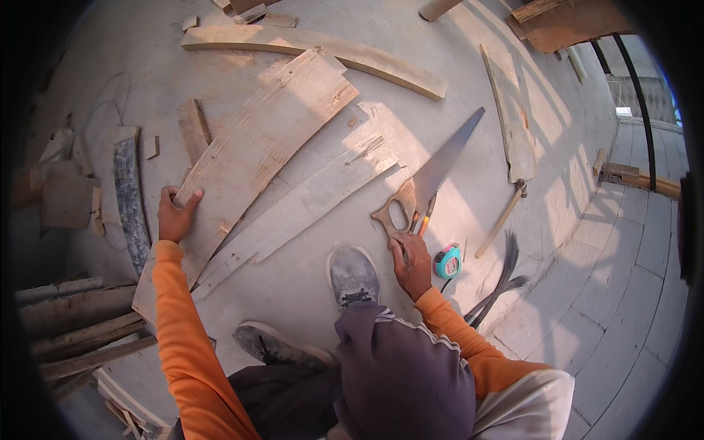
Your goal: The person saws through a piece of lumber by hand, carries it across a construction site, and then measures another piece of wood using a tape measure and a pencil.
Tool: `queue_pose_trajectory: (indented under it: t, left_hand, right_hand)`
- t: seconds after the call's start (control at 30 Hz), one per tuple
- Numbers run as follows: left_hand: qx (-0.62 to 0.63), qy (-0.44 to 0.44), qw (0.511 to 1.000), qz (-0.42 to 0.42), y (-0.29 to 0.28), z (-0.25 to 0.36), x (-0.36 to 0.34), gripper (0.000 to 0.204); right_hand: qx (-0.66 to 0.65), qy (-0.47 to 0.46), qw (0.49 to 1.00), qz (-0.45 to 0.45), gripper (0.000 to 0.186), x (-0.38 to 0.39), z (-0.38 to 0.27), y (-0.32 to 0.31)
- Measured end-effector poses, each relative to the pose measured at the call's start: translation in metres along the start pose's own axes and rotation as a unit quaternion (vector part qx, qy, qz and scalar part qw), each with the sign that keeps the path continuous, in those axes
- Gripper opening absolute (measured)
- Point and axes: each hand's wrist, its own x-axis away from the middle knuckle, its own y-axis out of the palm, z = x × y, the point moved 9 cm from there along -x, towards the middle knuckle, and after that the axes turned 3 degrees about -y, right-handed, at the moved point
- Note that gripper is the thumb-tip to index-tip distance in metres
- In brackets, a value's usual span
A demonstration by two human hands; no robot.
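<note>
My left hand (pixel 177 213) grips the left edge of a wide, rough wooden board (pixel 268 128), thumb on top. The board lies slantwise over the floor. Beside it is a narrower pale plank (pixel 308 209) with a splintered far end. My right hand (pixel 412 265) is closed at the lower end of the wooden handle of a handsaw (pixel 447 158), its fingertips partly hidden. The saw lies flat, blade pointing away to the right. Slim orange-and-black handles (pixel 425 222) lie against it. A teal tape measure (pixel 447 261) rests just right of my right hand.
A hammer (pixel 501 218) and a bundle of black strips (pixel 499 286) lie to the right. A long timber (pixel 315 55) crosses the far floor; another plank (pixel 508 110) lies far right. Scrap wood (pixel 81 323) is piled at left. My shoes (pixel 352 271) stand near the planks.
</note>
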Motion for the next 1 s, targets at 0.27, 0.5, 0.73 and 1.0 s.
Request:
queue_pose_trajectory:
  t: [0.27, 0.5, 0.73, 1.0]
  left_hand:
    - [0.001, 0.004, 1.0, 0.001, -0.03, 0.027, 0.0, 0.058]
    - [-0.037, 0.008, 0.999, 0.02, -0.038, 0.03, -0.016, 0.06]
    - [-0.113, 0.011, 0.993, 0.035, -0.03, 0.016, -0.023, 0.073]
    - [-0.015, 0.006, 1.0, 0.018, -0.022, -0.004, -0.034, 0.068]
  right_hand:
    - [0.095, 0.127, 0.977, 0.142, 0.016, 0.03, 0.052, -0.046]
    - [0.006, 0.064, 0.998, 0.0, 0.027, -0.026, 0.03, -0.001]
    - [0.052, 0.034, 0.995, -0.083, 0.063, -0.038, 0.014, 0.044]
    - [-0.126, 0.165, 0.93, 0.304, 0.054, -0.021, -0.022, -0.07]
